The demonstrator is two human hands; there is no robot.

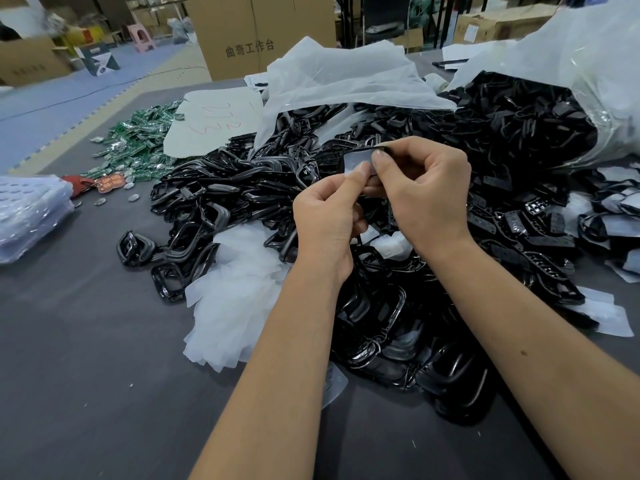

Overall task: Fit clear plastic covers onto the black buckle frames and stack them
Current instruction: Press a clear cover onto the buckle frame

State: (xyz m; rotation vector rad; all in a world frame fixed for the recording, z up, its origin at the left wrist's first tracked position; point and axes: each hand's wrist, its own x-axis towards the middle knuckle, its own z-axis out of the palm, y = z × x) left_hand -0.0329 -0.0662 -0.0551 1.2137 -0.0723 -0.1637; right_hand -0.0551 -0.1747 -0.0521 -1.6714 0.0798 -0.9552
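Observation:
Both my hands are raised over a big heap of black buckle frames (225, 199). Between them is one black buckle frame (377, 146) with a clear plastic cover (356, 161) lying against it. My left hand (329, 216) pinches the cover's lower edge with thumb and fingers. My right hand (426, 192) grips the frame from the right, its thumb pressing on the cover. Most of the held frame is hidden by my fingers. A loose pile of clear plastic covers (235, 299) lies on the table below my left forearm.
A torn plastic bag (588, 81) spills more black frames at the right. Green circuit boards (142, 140) and small round parts lie at the left, beside a white sheet (214, 119). Clear blister trays (31, 213) sit at the far left edge. Cardboard boxes (256, 32) stand behind the grey table (86, 375).

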